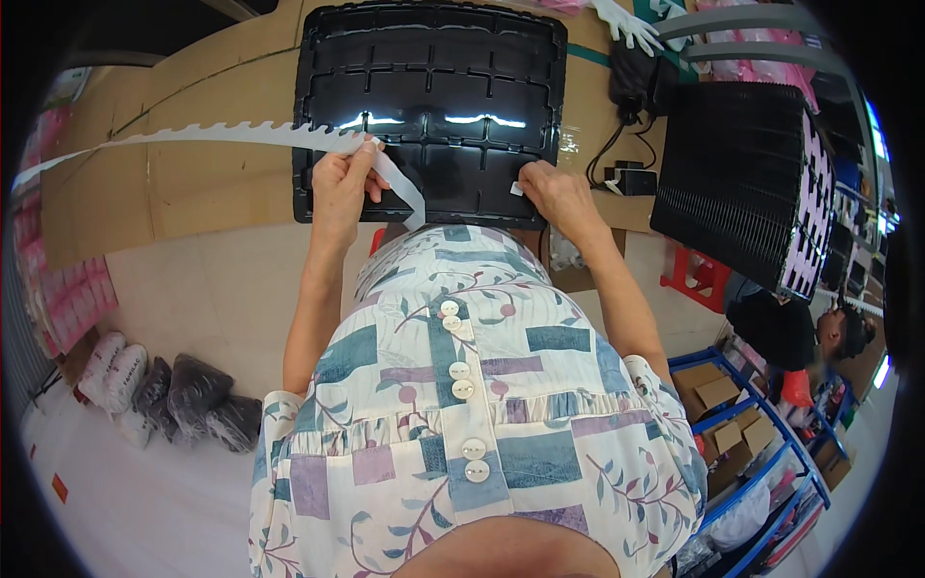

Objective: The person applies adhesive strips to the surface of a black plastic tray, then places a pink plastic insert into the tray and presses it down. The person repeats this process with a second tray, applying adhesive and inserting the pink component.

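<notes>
A black plastic tray (429,87) with moulded compartments lies in front of me on a cardboard-covered table. My left hand (339,191) is closed over the tray's left side, pinching a long white paper strip (226,135) with a notched edge. One end of the strip runs far out to the left, and the other hangs down past the tray's near edge. At the tray's near right corner, my right hand (564,200) has its fingers pressed together on a small white label (517,190). Whether the label touches the tray I cannot tell.
A tall stack of black trays (723,173) stands at the right above a red stool (696,279). Behind the table's right side lie a white glove (626,24) and a black device with cables (631,178). Bagged goods (198,395) sit on the floor at left.
</notes>
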Demonstrator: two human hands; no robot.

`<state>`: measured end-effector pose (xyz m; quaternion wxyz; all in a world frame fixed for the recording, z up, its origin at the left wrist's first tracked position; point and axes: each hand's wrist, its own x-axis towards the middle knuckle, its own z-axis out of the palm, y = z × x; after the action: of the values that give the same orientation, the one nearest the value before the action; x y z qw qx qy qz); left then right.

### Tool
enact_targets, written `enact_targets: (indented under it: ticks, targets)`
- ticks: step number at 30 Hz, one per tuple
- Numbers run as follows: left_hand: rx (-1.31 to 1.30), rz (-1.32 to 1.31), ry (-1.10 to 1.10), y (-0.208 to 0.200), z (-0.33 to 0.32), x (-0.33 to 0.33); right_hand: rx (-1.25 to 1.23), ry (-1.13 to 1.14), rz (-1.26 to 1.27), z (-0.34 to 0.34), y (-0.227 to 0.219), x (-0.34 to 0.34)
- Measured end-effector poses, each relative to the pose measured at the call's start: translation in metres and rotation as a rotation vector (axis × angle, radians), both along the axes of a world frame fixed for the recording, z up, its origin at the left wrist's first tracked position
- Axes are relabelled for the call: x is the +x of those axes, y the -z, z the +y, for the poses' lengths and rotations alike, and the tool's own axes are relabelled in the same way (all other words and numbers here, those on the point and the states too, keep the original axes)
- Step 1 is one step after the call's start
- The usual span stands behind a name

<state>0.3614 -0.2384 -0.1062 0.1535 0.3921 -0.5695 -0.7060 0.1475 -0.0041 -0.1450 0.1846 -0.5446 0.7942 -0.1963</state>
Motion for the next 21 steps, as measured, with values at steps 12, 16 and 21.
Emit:
enact_targets:
  ticks: [12,16,21]
  targets:
    - [0.000,0.008,0.010,0.000,0.004,-0.008,-0.084,0.016,0.013,-0.003,0.005,0.003]
    - [-0.007,0.023,0.027,-0.001,0.005,-0.009,-0.065,-0.025,0.101,0.000,0.009,0.006]
    - [-0.013,0.044,0.030,-0.004,0.006,-0.010,-0.252,0.040,0.204,0.001,0.020,0.016]
